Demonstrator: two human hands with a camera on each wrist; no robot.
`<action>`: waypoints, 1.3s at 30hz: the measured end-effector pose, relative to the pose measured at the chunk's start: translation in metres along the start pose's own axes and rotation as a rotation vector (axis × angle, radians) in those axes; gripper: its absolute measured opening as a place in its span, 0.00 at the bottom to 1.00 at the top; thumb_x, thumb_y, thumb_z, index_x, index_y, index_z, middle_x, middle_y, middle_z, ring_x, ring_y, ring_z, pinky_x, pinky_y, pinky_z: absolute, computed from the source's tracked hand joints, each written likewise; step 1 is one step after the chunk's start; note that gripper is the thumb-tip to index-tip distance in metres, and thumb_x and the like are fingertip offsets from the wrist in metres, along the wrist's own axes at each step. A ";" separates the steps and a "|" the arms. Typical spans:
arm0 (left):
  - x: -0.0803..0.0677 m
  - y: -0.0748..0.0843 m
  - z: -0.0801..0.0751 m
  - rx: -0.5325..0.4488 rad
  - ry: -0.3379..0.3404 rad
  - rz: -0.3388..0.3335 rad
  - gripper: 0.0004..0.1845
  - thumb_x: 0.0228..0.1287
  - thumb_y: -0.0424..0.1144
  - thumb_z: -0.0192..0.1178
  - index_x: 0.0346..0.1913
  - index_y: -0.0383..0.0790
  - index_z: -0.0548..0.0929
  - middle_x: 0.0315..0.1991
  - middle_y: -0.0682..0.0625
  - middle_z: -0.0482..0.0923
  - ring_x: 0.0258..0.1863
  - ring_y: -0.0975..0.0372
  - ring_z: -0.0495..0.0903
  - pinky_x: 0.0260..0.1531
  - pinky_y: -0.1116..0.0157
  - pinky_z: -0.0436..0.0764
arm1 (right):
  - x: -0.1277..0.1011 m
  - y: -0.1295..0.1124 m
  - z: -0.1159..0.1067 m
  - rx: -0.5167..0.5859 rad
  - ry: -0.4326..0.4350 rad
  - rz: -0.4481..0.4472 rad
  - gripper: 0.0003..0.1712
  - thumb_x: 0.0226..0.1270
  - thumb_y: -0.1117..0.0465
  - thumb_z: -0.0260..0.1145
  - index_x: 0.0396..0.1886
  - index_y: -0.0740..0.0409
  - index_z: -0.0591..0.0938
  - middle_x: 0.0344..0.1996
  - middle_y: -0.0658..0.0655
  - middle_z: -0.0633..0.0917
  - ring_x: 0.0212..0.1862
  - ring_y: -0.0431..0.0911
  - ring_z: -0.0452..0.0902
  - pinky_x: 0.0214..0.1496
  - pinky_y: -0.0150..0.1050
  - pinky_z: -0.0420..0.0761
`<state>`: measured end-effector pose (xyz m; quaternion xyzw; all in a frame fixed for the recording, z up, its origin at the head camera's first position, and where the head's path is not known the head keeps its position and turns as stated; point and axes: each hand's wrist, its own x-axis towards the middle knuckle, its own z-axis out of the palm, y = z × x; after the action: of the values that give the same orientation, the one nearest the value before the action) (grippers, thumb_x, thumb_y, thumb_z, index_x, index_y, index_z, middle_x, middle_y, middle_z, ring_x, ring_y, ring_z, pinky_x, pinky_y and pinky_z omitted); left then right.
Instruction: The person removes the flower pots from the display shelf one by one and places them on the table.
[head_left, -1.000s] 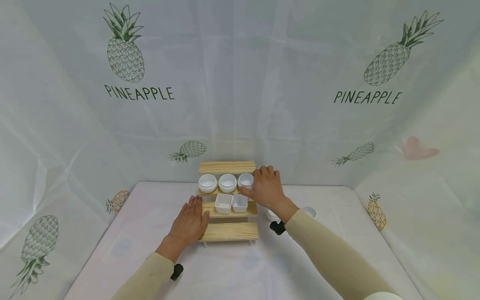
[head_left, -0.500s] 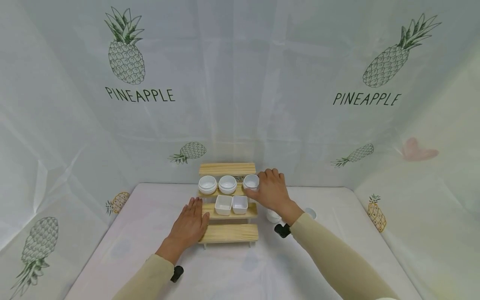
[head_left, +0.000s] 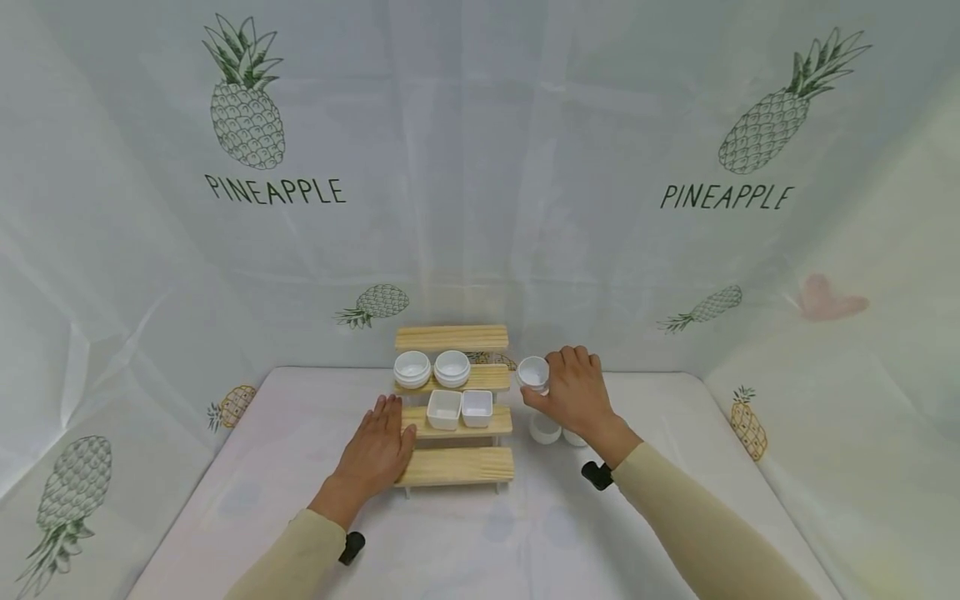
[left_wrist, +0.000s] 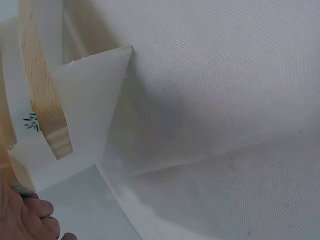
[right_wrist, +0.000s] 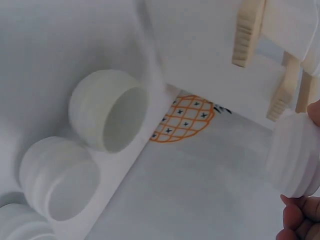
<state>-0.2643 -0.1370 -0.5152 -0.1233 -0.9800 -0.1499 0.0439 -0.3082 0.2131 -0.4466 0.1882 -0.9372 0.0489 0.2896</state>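
My right hand [head_left: 581, 396] pinches a small white round bowl [head_left: 533, 372] between thumb and fingers, just off the right end of a tiered wooden rack [head_left: 453, 467]. In the right wrist view the ribbed side of this bowl [right_wrist: 294, 155] shows at the right edge. My left hand [head_left: 371, 450] rests with straight fingers along the rack's left side. Two round white bowls, a left one [head_left: 412, 369] and a right one [head_left: 452, 368], sit on the second tier from the top. Two square white dishes, one larger [head_left: 444, 409] and one smaller [head_left: 477, 408], stand a tier lower.
Right of the rack, white round bowls [head_left: 544, 428] stand on the white-covered table [head_left: 465, 550]; the right wrist view shows several, including a smooth one [right_wrist: 90, 110]. A pineapple-print curtain [head_left: 480, 167] closes off the back and sides.
My right hand has lifted the round bowl from the right of the second tier and carried it right, clear of the rack. The left hand keeps its place.
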 end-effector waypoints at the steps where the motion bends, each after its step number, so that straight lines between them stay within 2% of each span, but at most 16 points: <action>1: 0.000 0.000 0.000 0.002 -0.004 0.001 0.38 0.87 0.52 0.38 0.81 0.22 0.54 0.82 0.30 0.54 0.84 0.40 0.50 0.82 0.41 0.55 | -0.002 0.002 0.001 -0.004 0.004 -0.004 0.34 0.60 0.36 0.71 0.41 0.66 0.82 0.33 0.62 0.81 0.39 0.58 0.72 0.41 0.51 0.71; 12: 0.002 -0.001 -0.001 0.000 -0.018 0.004 0.37 0.88 0.52 0.37 0.81 0.22 0.53 0.82 0.30 0.54 0.84 0.40 0.50 0.82 0.42 0.55 | -0.032 0.011 0.009 -0.032 0.005 -0.018 0.37 0.57 0.35 0.73 0.42 0.67 0.82 0.34 0.62 0.82 0.40 0.59 0.74 0.42 0.52 0.73; 28: 0.003 -0.004 0.003 0.001 -0.012 0.002 0.38 0.88 0.53 0.36 0.81 0.23 0.53 0.82 0.31 0.54 0.84 0.41 0.49 0.82 0.42 0.55 | -0.077 0.006 0.022 -0.047 0.037 -0.051 0.33 0.54 0.37 0.75 0.37 0.65 0.82 0.29 0.59 0.80 0.35 0.57 0.75 0.36 0.50 0.74; 34: 0.003 -0.005 0.004 0.004 -0.007 0.006 0.38 0.88 0.53 0.36 0.81 0.23 0.53 0.82 0.31 0.54 0.84 0.41 0.50 0.82 0.42 0.56 | -0.095 0.001 0.027 -0.034 0.014 -0.046 0.34 0.52 0.37 0.77 0.38 0.64 0.82 0.30 0.58 0.80 0.35 0.55 0.73 0.35 0.46 0.71; 39: 0.003 -0.005 0.004 0.001 -0.005 0.008 0.38 0.87 0.53 0.37 0.81 0.23 0.53 0.82 0.31 0.55 0.84 0.40 0.50 0.82 0.42 0.56 | -0.108 -0.004 0.033 -0.021 -0.048 -0.021 0.35 0.53 0.35 0.77 0.39 0.63 0.81 0.31 0.57 0.79 0.38 0.55 0.74 0.39 0.46 0.73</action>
<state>-0.2688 -0.1393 -0.5202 -0.1274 -0.9797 -0.1489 0.0422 -0.2420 0.2375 -0.5345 0.1963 -0.9422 0.0314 0.2696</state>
